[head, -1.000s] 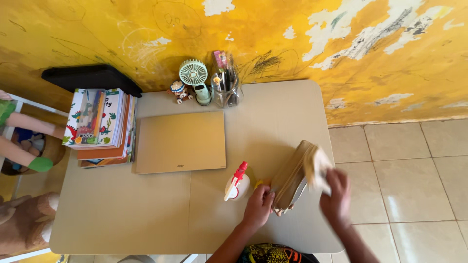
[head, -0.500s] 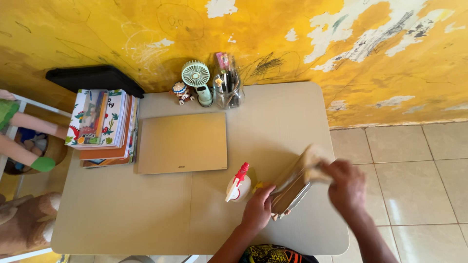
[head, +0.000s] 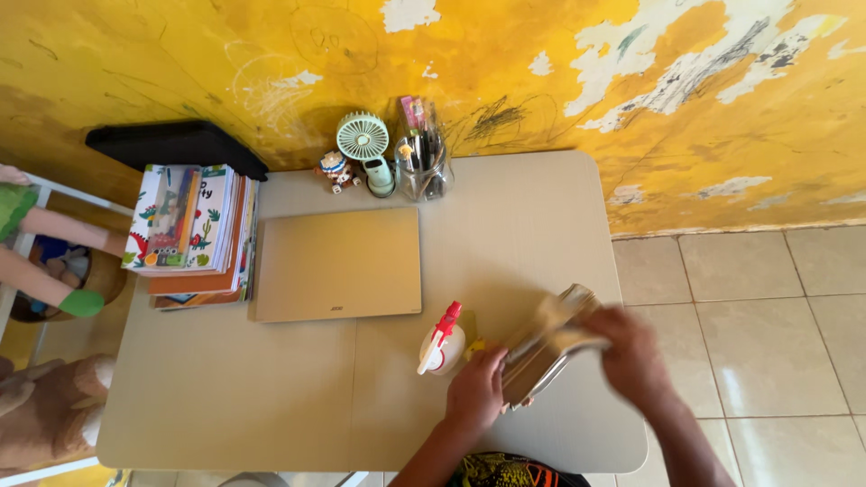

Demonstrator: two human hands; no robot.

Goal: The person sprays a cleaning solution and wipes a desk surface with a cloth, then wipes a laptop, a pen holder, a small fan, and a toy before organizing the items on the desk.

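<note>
In the head view, the tan book [head: 544,344] stood tilted near the table's [head: 271,397] front right edge, its long axis running from seven to one o'clock. The left hand [head: 476,392] gripped its near end at seven o'clock, while the blurred right hand [head: 631,353], fingers curled, held its far end at three o'clock beside the spray bottle [head: 440,343].

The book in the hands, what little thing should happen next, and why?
Probably one more wipe along the book's upper face. The left hand props it tilted on the table, and the right hand rests at its top end, blurred, seemingly with a cloth. The spray bottle stands just beside it.
</note>
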